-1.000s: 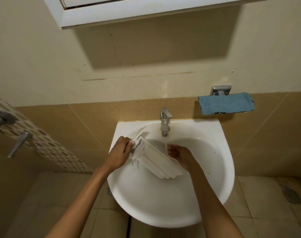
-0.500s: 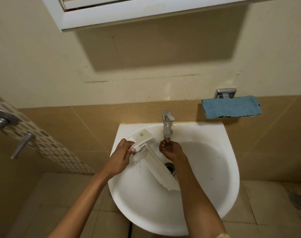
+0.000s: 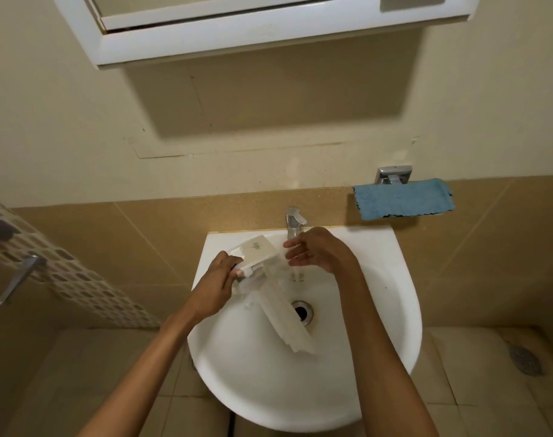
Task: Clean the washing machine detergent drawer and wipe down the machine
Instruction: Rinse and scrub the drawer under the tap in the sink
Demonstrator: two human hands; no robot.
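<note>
The white detergent drawer (image 3: pixel 278 298) lies slanted inside the white sink (image 3: pixel 391 298), its front panel up at the back left and its long body running down over the drain. My left hand (image 3: pixel 220 283) grips the drawer just below the front panel. My right hand (image 3: pixel 319 253) hovers under the chrome tap (image 3: pixel 294 223) with fingers spread, beside the drawer's upper end and holding nothing. Whether its fingertips touch the drawer is unclear.
A blue cloth (image 3: pixel 403 198) hangs from a chrome holder (image 3: pixel 393 175) on the wall, right of the tap. A white cabinet (image 3: pixel 262 29) overhangs above. Chrome shower fittings (image 3: pixel 19 279) stick out on the left wall. The tiled floor has a drain (image 3: pixel 526 361) at the right.
My right hand rose from inside the basin to just under the tap and opened its fingers. The drawer turned so its front panel faces up and its body now lies over the drain.
</note>
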